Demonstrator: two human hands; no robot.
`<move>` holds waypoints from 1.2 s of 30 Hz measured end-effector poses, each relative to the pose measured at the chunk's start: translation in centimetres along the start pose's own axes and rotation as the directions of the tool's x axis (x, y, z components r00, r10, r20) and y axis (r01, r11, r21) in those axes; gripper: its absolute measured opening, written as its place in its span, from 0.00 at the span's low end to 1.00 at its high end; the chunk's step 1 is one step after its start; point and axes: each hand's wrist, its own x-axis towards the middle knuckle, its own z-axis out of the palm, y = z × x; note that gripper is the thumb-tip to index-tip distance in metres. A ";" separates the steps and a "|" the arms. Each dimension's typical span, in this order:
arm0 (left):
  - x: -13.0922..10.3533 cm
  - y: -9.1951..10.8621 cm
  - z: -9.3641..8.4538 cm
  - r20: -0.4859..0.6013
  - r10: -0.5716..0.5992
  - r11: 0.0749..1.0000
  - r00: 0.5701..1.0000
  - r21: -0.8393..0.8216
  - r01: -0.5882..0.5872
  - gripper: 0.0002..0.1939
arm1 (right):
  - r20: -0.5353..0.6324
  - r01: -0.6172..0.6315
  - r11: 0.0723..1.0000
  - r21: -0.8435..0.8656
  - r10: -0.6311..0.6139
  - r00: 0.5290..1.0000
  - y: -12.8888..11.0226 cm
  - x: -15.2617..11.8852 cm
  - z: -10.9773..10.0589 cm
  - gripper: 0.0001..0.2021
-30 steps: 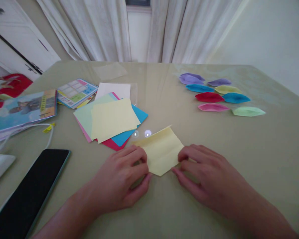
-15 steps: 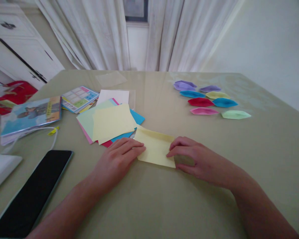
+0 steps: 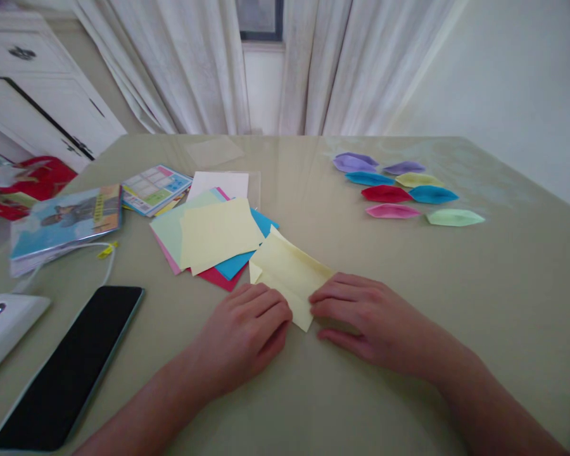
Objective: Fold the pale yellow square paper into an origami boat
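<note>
At lower ctr, L hand (image 3: pixel 256 326) & R hand (image 3: pixel 361 316) grip part-folded yellow sheet (image 3: pixel 291 269), folded pcs (image 3: pixel 384 194) done upper R, loose sheets (image 3: pixel 221 234) unfolded mid-L

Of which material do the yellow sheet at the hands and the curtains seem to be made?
Yellow sheet: apparently matt paper, judging by its crease and sharp corners.
Curtains: probably dull-finished fabric, hanging in soft folds; fibre unclear.
</note>
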 end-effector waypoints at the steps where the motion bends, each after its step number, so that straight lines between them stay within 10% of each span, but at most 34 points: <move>1: 0.0 0.1 -0.1 0.014 -0.020 1.000 1.000 -0.003 0.020 0.03 | -0.003 0.003 1.000 -0.021 -0.003 1.000 0.1 -0.1 0.0 0.07; 6: 0.1 0.2 0.1 0.028 -0.021 1.000 0.999 0.018 0.020 0.18 | -0.044 -0.002 0.995 -0.102 -0.002 0.999 0.3 0.2 0.5 0.08; 16: 0.4 0.0 0.5 -0.037 -0.012 0.999 0.999 0.052 0.014 0.06 | -0.097 -0.002 0.983 -0.183 -0.016 0.995 0.0 0.8 1.3 0.07; 26: 0.6 0.5 0.0 0.055 -0.160 0.976 0.986 -0.138 0.166 0.07 | 0.086 -0.045 0.997 -0.069 0.051 0.995 -1.9 -0.5 -0.2 0.07; 36: 0.6 0.6 1.1 -0.032 -0.101 0.993 0.994 0.057 0.102 0.08 | -0.018 -0.011 0.970 -0.243 0.006 1.000 -3.3 -1.2 1.2 0.03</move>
